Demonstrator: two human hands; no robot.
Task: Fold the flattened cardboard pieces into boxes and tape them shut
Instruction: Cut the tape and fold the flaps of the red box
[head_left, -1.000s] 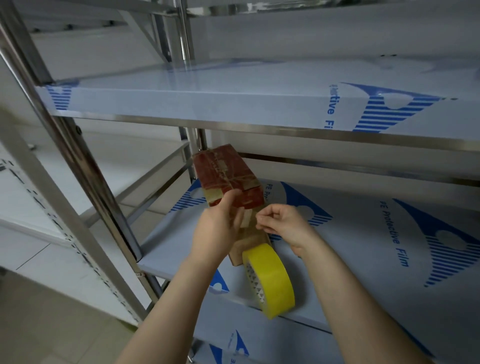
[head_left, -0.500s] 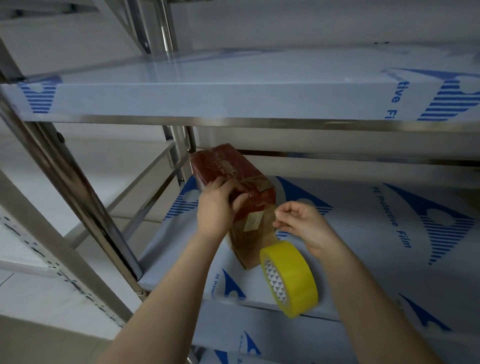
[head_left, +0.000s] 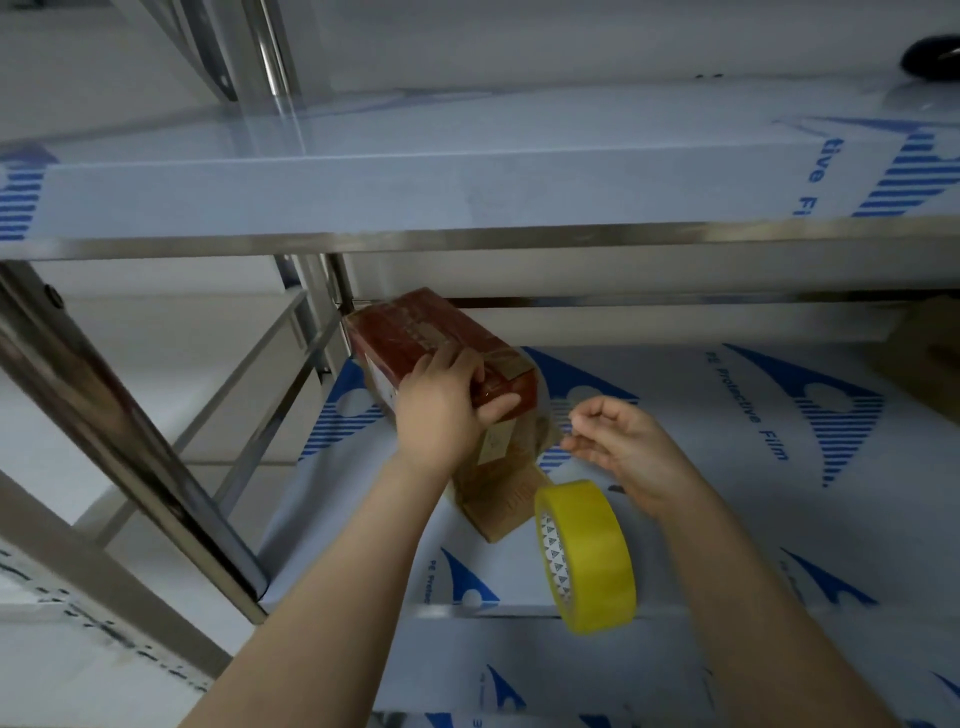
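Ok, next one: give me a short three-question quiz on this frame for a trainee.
1. True or false: the left hand grips the box.
2. What colour is the tape roll? A red, B yellow, C green.
3. Fill in: the print on the lower shelf reads PE Protective ___.
Key: 1 true; 2 B; 3 Film.

Your left hand (head_left: 441, 410) and right hand (head_left: 623, 447) are bare; your left forearm (head_left: 332, 597) and right forearm (head_left: 753, 597) are bare too, uncovered to the view's bottom edge.
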